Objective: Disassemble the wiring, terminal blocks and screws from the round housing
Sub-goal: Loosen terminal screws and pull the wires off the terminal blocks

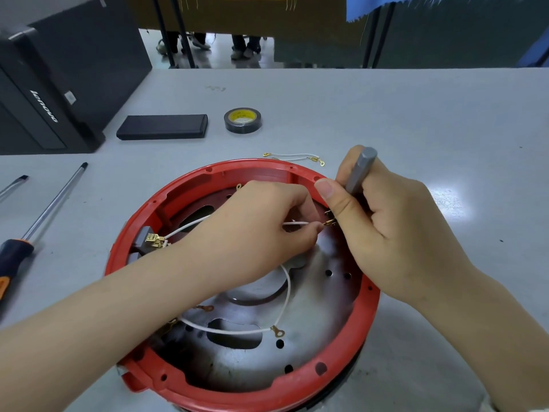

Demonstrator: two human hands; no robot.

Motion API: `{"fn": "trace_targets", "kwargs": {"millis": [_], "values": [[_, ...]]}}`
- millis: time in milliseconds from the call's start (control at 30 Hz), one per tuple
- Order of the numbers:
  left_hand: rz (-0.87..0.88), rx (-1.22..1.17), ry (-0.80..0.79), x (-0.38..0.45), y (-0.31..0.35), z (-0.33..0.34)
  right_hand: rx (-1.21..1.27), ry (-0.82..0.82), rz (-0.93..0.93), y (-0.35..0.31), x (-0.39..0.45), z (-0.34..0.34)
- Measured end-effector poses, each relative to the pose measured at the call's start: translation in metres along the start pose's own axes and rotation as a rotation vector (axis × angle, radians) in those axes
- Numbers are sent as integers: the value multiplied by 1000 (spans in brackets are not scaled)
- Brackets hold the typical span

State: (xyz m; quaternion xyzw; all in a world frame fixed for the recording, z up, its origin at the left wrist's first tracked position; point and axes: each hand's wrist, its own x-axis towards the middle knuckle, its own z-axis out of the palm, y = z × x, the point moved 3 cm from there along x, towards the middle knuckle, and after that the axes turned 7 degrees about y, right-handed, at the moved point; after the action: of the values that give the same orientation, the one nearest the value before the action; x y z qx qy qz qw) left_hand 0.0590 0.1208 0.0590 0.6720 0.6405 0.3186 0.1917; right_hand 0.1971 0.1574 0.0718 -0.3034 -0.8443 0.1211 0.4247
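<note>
The round red housing [341,379] is lying open side up on the grey bench [386,114], close to the person. The left hand [252,224] is reaching into it, its fingers [309,230] pinching a white wire [294,223] just behind a brass connector [329,223] at the housing's right inner wall. The right hand [383,215] is gripping a grey tool handle [361,171], fingers curled round it, thumb resting near the rim. Another white wire [285,295] is looping across the metal floor of the housing, ending in a ring terminal [278,331]. A terminal block [148,240] is sitting at the left wall. A loose wire [294,157] is lying on the bench just behind the housing, with a roll of black tape [242,120], a black case [162,126] and a screwdriver [35,230] farther off.
</note>
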Motion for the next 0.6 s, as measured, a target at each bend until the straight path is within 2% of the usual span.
{"fn": "trace_targets", "kwargs": {"millis": [167,467,600], "values": [[-12,8,1,0,-2,1,178,1,183,11,-1,6],[-17,46,24,0,-1,0,330,110,260,14,-6,6],[-19,46,35,-1,0,-1,301,117,231,14,-7,3]]}}
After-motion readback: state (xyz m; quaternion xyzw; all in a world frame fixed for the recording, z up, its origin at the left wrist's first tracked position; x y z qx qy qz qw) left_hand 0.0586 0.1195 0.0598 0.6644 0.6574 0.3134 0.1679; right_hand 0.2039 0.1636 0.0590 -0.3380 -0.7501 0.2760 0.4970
